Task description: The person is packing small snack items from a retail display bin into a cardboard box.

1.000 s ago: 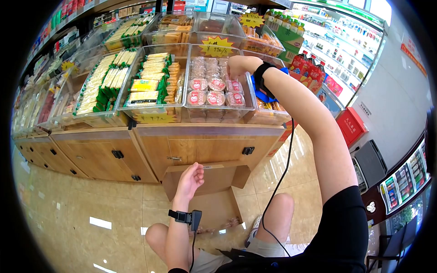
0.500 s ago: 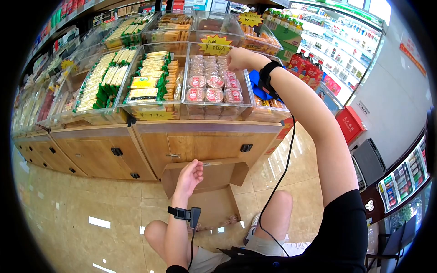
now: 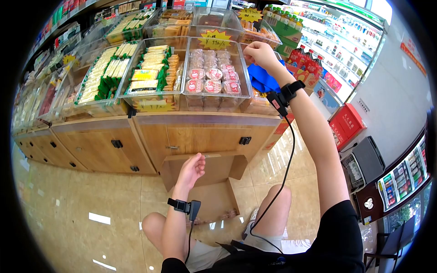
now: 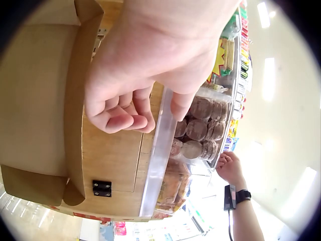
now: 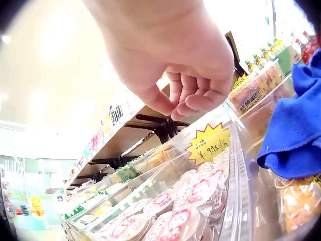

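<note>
Above the right edge of a clear bin [image 3: 249, 86] is my right hand [image 3: 260, 55], fingers loosely bent and holding nothing visible. Round wrapped packs [image 3: 213, 73] with red print fill that bin; the right wrist view has them [image 5: 193, 193] below the hand [image 5: 175, 60]. A blue cloth [image 3: 264, 78] lies just under and right of the hand, over the neighbouring bin. My left hand [image 3: 191, 170] hovers low before the wooden cabinet, near the upright flap of a cardboard box [image 3: 175, 170]. Its fingers [image 4: 118, 120] are half curled around nothing.
Bins of green-edged packs [image 3: 146, 73] stand left of the round packs. A yellow price sign [image 3: 214, 40] rises behind them. Bottles in red wrap [image 3: 307, 59] and a red box [image 3: 347, 125] are at the right. Several small packs [image 3: 223, 216] lie in the cardboard box.
My right hand has moved right and slightly up, away from above the round packs to the bin's right edge. The left hand has stayed nearly in place.
</note>
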Demonstrator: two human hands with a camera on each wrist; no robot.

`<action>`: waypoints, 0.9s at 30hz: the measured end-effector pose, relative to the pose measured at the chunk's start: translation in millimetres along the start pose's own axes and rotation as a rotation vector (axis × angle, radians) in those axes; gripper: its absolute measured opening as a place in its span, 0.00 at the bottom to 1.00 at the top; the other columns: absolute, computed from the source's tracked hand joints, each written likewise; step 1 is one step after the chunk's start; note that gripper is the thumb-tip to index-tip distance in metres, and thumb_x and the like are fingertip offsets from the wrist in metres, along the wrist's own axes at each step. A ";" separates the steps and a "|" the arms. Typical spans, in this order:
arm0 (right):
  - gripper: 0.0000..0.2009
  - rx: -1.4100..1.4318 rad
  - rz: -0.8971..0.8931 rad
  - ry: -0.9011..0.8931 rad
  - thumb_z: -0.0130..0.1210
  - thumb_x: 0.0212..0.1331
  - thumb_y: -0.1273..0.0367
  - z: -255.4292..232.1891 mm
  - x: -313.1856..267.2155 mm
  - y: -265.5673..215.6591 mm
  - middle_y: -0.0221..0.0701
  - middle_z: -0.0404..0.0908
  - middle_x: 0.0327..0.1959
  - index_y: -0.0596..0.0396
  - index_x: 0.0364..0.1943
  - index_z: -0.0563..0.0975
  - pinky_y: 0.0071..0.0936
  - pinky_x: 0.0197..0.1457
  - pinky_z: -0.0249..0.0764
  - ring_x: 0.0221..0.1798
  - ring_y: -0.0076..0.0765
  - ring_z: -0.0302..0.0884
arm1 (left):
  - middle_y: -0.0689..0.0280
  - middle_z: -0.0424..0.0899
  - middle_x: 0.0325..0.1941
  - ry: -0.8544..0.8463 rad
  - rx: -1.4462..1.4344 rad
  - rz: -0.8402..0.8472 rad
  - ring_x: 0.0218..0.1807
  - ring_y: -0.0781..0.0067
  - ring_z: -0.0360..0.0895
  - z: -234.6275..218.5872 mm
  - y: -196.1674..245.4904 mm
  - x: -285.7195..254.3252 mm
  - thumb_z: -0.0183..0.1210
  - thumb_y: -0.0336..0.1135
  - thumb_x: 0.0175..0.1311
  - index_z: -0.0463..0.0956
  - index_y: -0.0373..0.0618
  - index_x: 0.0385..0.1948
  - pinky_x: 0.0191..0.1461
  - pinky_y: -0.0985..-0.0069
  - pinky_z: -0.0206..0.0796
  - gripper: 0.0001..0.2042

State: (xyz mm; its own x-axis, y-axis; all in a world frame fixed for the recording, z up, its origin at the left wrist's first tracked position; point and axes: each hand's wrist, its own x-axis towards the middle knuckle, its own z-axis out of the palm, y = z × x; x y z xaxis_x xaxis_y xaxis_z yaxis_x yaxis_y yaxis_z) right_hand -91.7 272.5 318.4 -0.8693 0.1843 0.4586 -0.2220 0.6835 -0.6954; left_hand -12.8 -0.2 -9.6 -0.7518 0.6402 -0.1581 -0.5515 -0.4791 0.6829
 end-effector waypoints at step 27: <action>0.06 0.546 0.267 -0.226 0.54 0.60 0.67 64.9 -214.7 62.0 0.21 0.73 0.22 0.54 0.33 0.75 0.13 0.27 0.59 0.24 0.13 0.64 | 0.77 0.74 0.25 0.158 0.270 -0.171 0.26 0.89 0.68 -12.1 -49.6 2.7 0.58 0.45 0.60 0.75 0.48 0.32 0.28 0.88 0.60 0.11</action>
State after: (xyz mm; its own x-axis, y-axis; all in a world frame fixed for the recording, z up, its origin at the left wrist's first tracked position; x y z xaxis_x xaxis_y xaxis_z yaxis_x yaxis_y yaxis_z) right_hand 52.5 229.5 140.9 -0.9840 0.1039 0.1447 -0.1262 0.1663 -0.9780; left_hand 8.2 17.9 -52.5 -0.7152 0.5864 -0.3803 -0.5745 -0.1834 0.7977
